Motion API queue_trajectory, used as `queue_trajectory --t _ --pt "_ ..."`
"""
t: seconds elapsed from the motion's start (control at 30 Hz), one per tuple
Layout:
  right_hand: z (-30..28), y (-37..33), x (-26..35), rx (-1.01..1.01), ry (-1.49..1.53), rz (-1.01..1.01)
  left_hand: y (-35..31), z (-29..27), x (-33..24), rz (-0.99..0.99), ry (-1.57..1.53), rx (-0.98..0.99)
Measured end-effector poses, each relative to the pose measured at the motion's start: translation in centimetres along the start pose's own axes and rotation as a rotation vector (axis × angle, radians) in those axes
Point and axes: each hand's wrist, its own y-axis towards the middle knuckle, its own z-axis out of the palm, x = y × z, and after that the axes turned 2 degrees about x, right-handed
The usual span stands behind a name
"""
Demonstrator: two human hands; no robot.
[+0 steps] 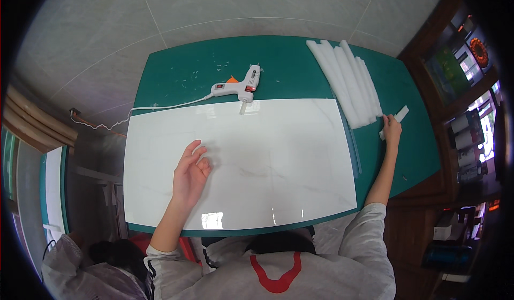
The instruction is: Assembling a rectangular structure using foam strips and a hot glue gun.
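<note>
A glossy white marble-patterned board point(278, 187) lies flat on the green table. My left hand point(191, 175) hovers over its left half, holding nothing, with loosely curled fingers apart. At the table's right side, my right hand point(392, 130) pinches a short, flat white strip point(401, 113), whose ends show on both sides of the fingers. Just left of that hand lies a row of several long white foam strips point(348, 83). A white hot glue gun point(247, 83) with an orange part rests at the board's far edge, its glue stick point(243, 107) over the board.
The glue gun's white cord point(171, 107) runs left to a wall outlet point(75, 112). A greenish, glass-like edge point(357, 150) shows along the board's right side. Wooden shelves point(428, 193) stand at the right. Another person's grey sleeve point(67, 262) is at lower left.
</note>
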Motion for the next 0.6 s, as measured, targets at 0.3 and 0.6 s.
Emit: queue_trajectory --t 0.3,0.6 --pt "-1.6 -0.4 -0.8 0.134 0.201 -0.077 -0.1 0.2 0.0 -0.002 0.015 -0.014" --pt "-0.8 -0.3 -0.6 0.031 0.049 -0.161 -0.1 0.1 -0.1 -0.002 0.011 -0.006"
